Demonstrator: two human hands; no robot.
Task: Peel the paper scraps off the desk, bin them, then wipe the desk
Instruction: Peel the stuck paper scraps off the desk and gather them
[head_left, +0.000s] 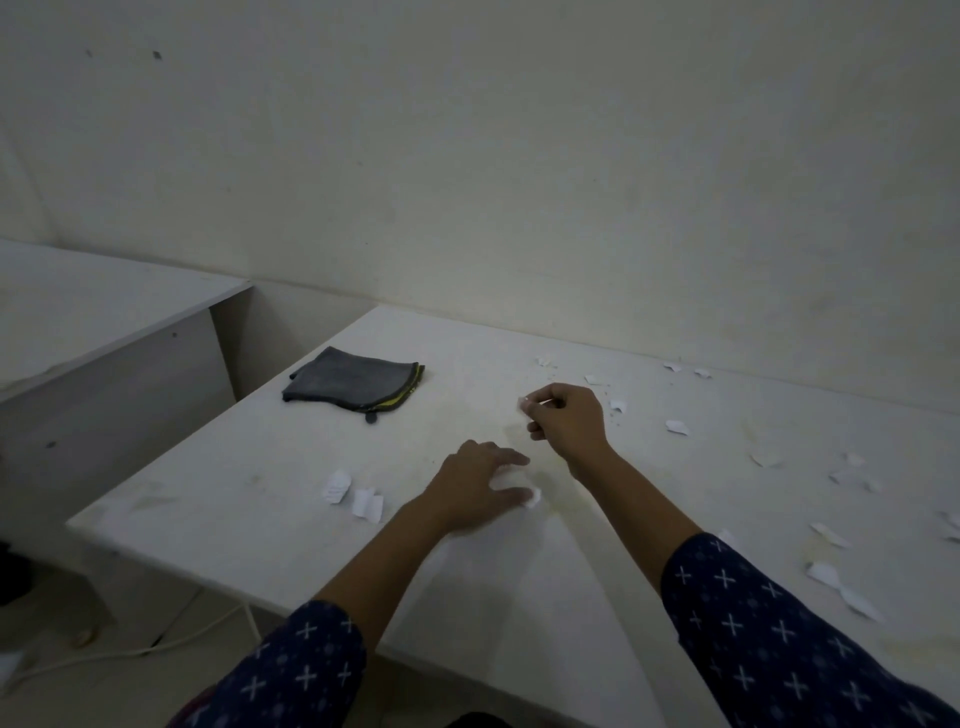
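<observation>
The white desk (270, 467) carries several white paper scraps. My right hand (569, 423) is raised a little above the middle of the desk and pinches a small white scrap (523, 402) between thumb and fingertips. My left hand (480, 486) lies low on the desk just in front, fingers spread, touching a white scrap (532, 498) at its fingertips; whether it grips it is unclear. Two scraps (336, 486) (367, 504) lie left of my left hand. A folded grey cloth (353, 387) with a yellow edge rests at the back left of the desk.
More scraps (677, 427) are strewn over the right side of the desk, some near the wall. A second white desk (104, 317) stands to the left across a gap. White cables (130, 649) run over the floor below the desk's left edge.
</observation>
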